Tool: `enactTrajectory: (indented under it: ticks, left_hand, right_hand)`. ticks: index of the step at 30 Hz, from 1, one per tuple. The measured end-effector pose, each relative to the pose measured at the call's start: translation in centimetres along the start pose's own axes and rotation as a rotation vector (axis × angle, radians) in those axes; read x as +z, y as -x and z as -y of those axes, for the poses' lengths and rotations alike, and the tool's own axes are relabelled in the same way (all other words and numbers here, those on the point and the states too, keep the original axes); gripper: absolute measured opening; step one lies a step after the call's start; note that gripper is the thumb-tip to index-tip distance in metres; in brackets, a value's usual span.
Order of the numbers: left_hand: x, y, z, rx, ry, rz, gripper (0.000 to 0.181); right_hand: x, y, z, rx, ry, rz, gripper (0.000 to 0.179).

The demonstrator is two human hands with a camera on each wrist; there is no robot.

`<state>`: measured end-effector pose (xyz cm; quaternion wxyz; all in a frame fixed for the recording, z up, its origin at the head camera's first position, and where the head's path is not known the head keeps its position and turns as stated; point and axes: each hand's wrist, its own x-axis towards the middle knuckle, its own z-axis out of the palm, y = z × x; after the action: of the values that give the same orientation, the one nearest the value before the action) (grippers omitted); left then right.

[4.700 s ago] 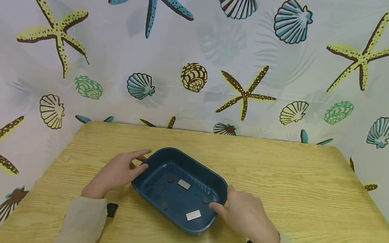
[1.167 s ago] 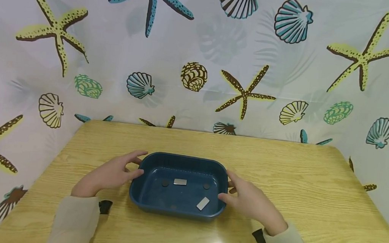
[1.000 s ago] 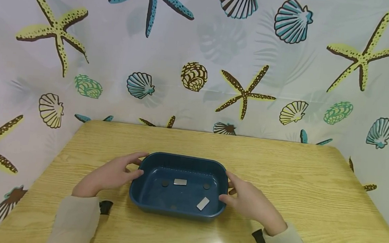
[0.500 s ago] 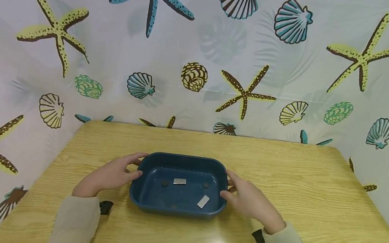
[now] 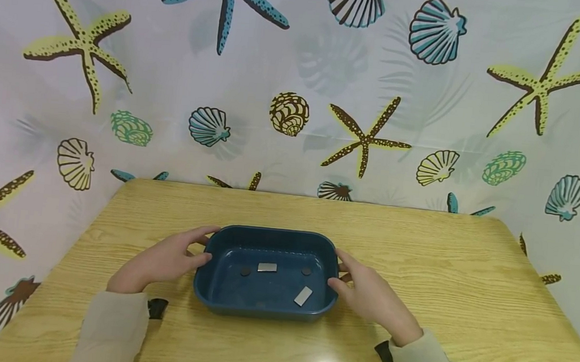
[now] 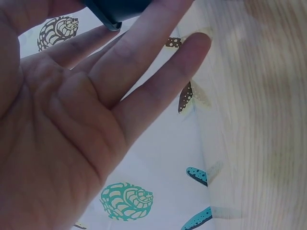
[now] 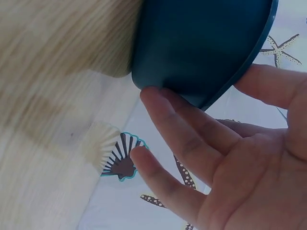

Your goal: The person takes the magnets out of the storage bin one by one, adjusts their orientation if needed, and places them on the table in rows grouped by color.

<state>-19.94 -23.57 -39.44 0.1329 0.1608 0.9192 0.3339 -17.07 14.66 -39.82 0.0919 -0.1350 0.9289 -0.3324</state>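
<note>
A blue rectangular basin [image 5: 265,299] with rounded corners sits between my hands in the head view. Inside it are two silver rectangular pieces, one near the back [image 5: 267,267] and one at the front right [image 5: 303,296]. Two dark round discs [image 5: 245,271] also show on its floor. My left hand [image 5: 165,259] holds the basin's left end, thumb near the rim; its little finger stands off in the left wrist view. My right hand [image 5: 370,294] holds the right end, thumb on the rim and fingertips against the outer wall [image 7: 192,52] low down.
The basin is over a light wood-grain table [image 5: 442,261]. Behind and beside the table hangs a white cloth [image 5: 250,161] printed with starfish and shells. Black straps [image 5: 157,308] show at both wrists, below beige sleeves [image 5: 115,326].
The basin has turned from a slant to lie straight left to right. Its front-right silver piece has turned too. Lately the basin shifts slightly away, and the third disc, near the front wall, is hidden.
</note>
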Motion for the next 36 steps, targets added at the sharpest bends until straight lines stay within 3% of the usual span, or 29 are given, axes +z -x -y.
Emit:
enactTrajectory:
  ticks: [9, 18, 26, 36]
  left_hand:
    - [-0.1, -0.1, 0.1, 0.032, -0.018, -0.002, 0.062]
    - [-0.1, -0.1, 0.5, 0.050, -0.013, -0.010, 0.062]
    - [0.0, 0.2, 0.3, 0.015, 0.009, 0.003, 0.063]
    - [0.0, 0.1, 0.2, 0.008, 0.029, 0.002, 0.062]
  right_hand:
    - [-0.2, 0.1, 0.4, -0.038, 0.155, -0.077, 0.062]
    - [-0.6, -0.5, 1.2, -0.144, 0.309, -0.170, 0.053]
    - [-0.5, -1.9, 1.9, -0.272, 0.460, -0.214, 0.048]
    - [-0.2, -2.8, 2.6, -0.373, 0.515, -0.217, 0.045]
